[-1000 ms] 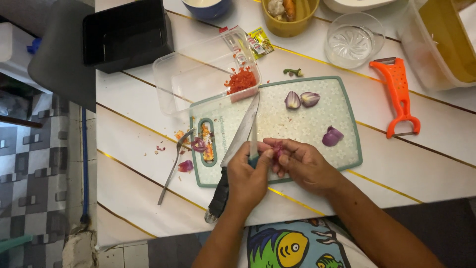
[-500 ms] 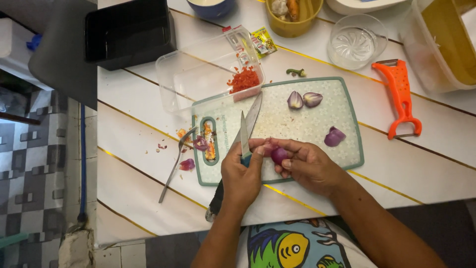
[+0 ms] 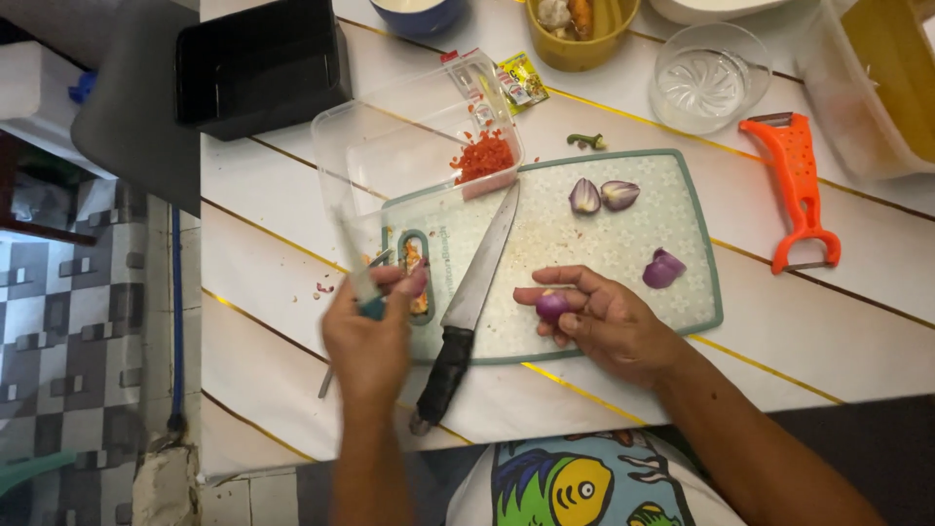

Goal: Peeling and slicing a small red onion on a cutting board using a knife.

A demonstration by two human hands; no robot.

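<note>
My left hand [image 3: 370, 336] is closed on a small knife with a teal handle [image 3: 358, 282]; its blade is blurred and points up-left past the left end of the pale green cutting board [image 3: 575, 248]. Over the board's near edge, my right hand [image 3: 609, 326] holds a small purple shallot [image 3: 552, 308] in its fingers. A large knife with a black handle [image 3: 475, 282] lies untouched on the board between my hands. Two shallot halves [image 3: 602, 195] and another purple piece [image 3: 664, 268] rest on the board's far and right parts.
A clear plastic container with chopped red chilli [image 3: 484, 156] overlaps the board's far left corner. An orange peeler [image 3: 799, 185], a glass dish [image 3: 701, 78], a yellow bowl [image 3: 579, 29] and a black box [image 3: 258, 63] stand around. The table edge runs along the left.
My left hand has pulled the small knife left, away from the shallot and off the board's left end. My right hand keeps the shallot and has opened its fingers a little.
</note>
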